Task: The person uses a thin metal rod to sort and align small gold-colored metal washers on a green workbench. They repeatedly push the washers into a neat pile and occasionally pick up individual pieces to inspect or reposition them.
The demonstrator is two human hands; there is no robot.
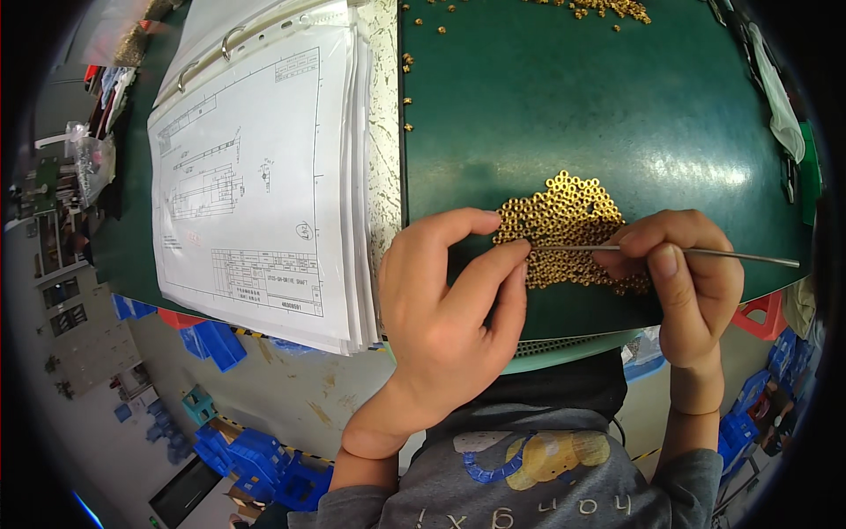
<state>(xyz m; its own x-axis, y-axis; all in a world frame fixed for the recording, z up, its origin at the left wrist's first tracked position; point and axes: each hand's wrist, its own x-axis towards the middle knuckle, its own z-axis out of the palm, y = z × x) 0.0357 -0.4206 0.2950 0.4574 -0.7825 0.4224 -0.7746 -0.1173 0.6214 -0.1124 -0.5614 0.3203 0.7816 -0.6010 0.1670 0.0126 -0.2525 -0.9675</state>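
A pile of small brass-coloured ring-shaped pieces (564, 212), like nuts or bushings, lies one layer deep on the green mat near its front edge. From the right, my right hand (696, 282) pinches a thin metal rod (749, 257) between thumb and fingers; the rod runs level across the pile. At the pile's left side is my left hand (458, 300), its fingers spread, one fingertip on the pieces and another by the rod's left end. Whether that fingertip touches the rod or a piece is too small to tell. The rings under both hands are partly hidden.
An open ring binder with technical drawings (238, 194) lies left of the green mat (573, 106). More brass pieces (608, 9) are scattered at the mat's far edge and along its left side. Tools and a clear bag (775, 106) line the right edge. Blue bins (264, 458) stand on the floor.
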